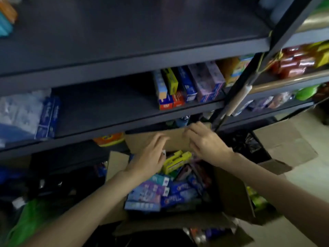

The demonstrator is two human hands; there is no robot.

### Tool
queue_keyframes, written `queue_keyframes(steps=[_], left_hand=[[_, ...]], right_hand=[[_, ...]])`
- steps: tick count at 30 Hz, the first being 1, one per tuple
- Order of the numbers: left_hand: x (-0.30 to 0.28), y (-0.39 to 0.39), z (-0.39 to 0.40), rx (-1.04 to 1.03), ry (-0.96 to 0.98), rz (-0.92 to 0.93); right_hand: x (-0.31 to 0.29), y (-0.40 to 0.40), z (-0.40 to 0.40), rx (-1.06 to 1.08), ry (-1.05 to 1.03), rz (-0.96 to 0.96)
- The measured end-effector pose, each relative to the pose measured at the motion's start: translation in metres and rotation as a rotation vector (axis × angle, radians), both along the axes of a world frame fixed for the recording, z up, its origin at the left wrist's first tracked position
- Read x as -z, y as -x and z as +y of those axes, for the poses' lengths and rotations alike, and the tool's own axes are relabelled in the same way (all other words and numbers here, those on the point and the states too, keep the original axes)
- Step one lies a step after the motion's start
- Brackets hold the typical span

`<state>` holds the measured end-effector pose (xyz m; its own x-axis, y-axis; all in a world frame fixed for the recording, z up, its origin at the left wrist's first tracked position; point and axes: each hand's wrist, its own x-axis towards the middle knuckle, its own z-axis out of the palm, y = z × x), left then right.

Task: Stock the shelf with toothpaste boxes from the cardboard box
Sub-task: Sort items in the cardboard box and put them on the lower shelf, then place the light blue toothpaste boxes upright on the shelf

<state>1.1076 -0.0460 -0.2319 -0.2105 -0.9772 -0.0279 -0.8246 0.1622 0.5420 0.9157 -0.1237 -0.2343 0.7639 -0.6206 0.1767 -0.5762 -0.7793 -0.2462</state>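
Observation:
An open cardboard box point(233, 191) stands on the floor below the dark shelf point(110, 111), filled with several jumbled toothpaste boxes point(156, 192) in blue and purple. A yellow box point(175, 161) lies on top near the back. My left hand point(149, 155) hovers over the box's back left, fingers relaxed and blurred, just beside the yellow box. My right hand point(206, 142) is over the back right with loosely curled fingers and nothing visible in it. A row of toothpaste boxes point(188, 86) stands on the right part of the middle shelf.
Blue packs point(48, 116) sit at the middle shelf's left end, with bare board between them and the row. A metal upright point(236, 98) runs diagonally right of my hands. Another cardboard box point(283, 141) lies to the right, a green bag point(32, 214) at lower left.

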Motion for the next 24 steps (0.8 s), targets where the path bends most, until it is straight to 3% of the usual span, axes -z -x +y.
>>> queue_keyframes(steps=[3,8,12,15,17,21,24], left_hand=[[0.038,-0.018,0.028,-0.037,-0.302,-0.150],[0.074,-0.047,0.060,-0.113,-0.533,-0.244],[0.094,-0.064,0.070,-0.212,-0.589,-0.232],[0.104,-0.068,0.072,-0.265,-0.600,-0.207],[0.110,-0.067,0.072,-0.304,-0.592,-0.180],[0.116,-0.060,0.073,-0.346,-0.580,-0.121],[0.117,-0.058,0.076,-0.366,-0.588,-0.084]], right_hand=[[0.068,-0.009,0.024,0.004,-0.236,0.213],[0.147,-0.055,0.058,0.022,-0.740,0.567],[0.199,-0.078,0.066,0.163,-0.976,0.573],[0.224,-0.085,0.066,0.293,-1.108,0.451],[0.232,-0.090,0.065,0.360,-1.142,0.423],[0.236,-0.094,0.066,0.338,-1.001,0.651],[0.224,-0.093,0.058,0.338,-0.948,0.573]])
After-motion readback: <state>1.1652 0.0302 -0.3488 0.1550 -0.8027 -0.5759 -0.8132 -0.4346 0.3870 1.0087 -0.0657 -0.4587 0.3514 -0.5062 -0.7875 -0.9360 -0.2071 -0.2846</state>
